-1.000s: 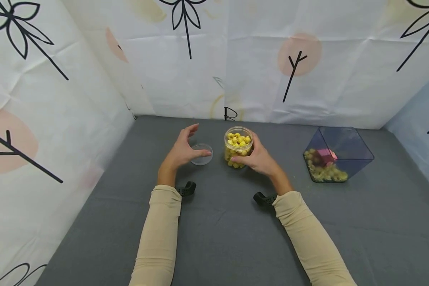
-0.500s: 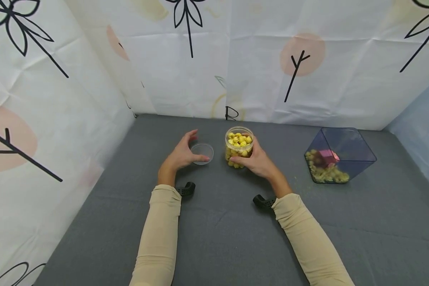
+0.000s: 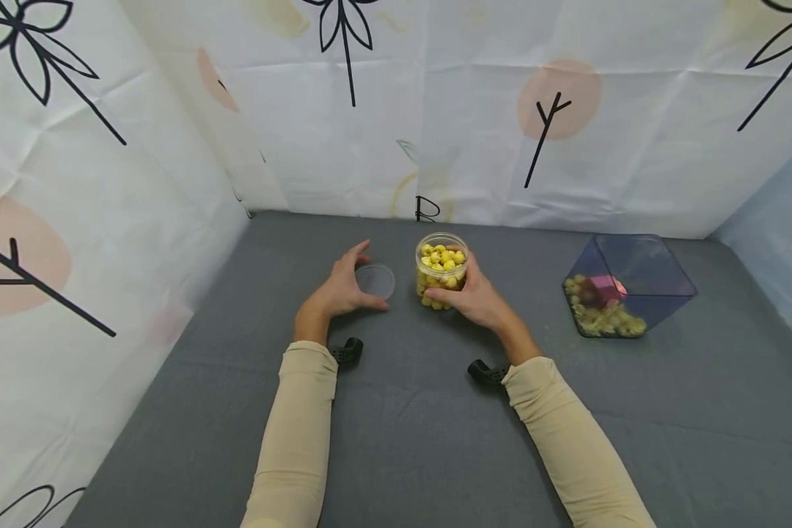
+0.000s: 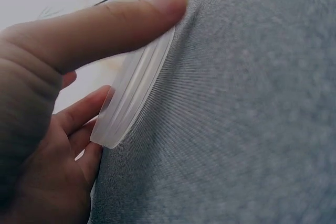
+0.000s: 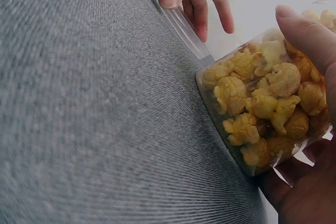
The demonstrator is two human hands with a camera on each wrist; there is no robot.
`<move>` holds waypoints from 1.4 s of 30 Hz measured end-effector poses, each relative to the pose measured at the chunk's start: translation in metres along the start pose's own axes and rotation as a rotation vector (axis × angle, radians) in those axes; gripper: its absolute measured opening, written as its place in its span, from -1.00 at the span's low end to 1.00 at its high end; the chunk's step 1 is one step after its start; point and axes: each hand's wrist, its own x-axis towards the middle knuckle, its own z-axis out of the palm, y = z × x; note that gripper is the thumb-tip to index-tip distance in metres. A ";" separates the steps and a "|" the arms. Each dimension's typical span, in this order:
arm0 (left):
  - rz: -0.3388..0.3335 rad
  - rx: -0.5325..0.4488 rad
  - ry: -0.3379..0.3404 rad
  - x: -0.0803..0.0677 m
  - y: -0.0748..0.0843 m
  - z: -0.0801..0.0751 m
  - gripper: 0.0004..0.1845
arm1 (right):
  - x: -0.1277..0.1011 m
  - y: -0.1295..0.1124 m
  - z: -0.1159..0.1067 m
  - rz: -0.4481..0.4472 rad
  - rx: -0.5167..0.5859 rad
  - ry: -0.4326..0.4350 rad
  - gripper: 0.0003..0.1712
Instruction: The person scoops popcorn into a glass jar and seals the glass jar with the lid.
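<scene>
A clear jar of yellow popcorn (image 3: 439,275) stands upright and uncapped on the grey table. My right hand (image 3: 471,297) grips it from the right, thumb on the near side and fingers behind. To its left a round translucent lid (image 3: 375,282) lies flat on the cloth. My left hand (image 3: 339,286) is spread around the lid's left side, its thumb straight along the near edge and its fingers at the far edge. In the left wrist view the lid (image 4: 136,87) shows ridged sides between thumb and fingers; whether both touch it I cannot tell.
At the right stands a tinted see-through square bin (image 3: 660,268) with popcorn and a pink object (image 3: 606,290) in it. White patterned cloth (image 3: 475,147) hangs behind the table (image 3: 409,440) and along its left side.
My left hand's thumb has moved down from over the lid to its near edge, and the fingers have come in closer. The right hand and the jar stay in place.
</scene>
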 end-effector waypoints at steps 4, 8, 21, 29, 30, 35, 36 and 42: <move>-0.024 0.005 0.012 -0.001 0.000 0.000 0.33 | -0.001 0.000 0.001 0.014 -0.031 0.009 0.06; -0.042 -0.024 0.023 0.000 0.000 0.000 0.30 | -0.001 0.000 0.001 0.006 -0.020 0.012 0.06; 0.062 -0.236 0.114 -0.003 0.019 -0.006 0.26 | -0.001 0.002 0.000 -0.012 0.006 -0.007 0.05; 0.159 -0.208 0.147 -0.005 0.044 -0.010 0.25 | 0.000 0.003 0.000 -0.025 0.012 -0.008 0.07; 0.163 -0.200 0.149 -0.006 0.046 -0.010 0.25 | 0.001 0.003 0.000 -0.024 0.011 -0.007 0.07; 0.170 -0.161 0.141 -0.007 0.055 -0.008 0.25 | 0.001 0.005 0.000 -0.020 0.009 -0.008 0.09; 0.171 -0.152 0.137 -0.008 0.057 -0.008 0.25 | 0.001 0.005 0.000 -0.020 0.013 -0.007 0.09; 0.192 -0.139 0.118 -0.009 0.064 -0.007 0.25 | 0.000 0.006 -0.001 -0.019 -0.002 -0.005 0.09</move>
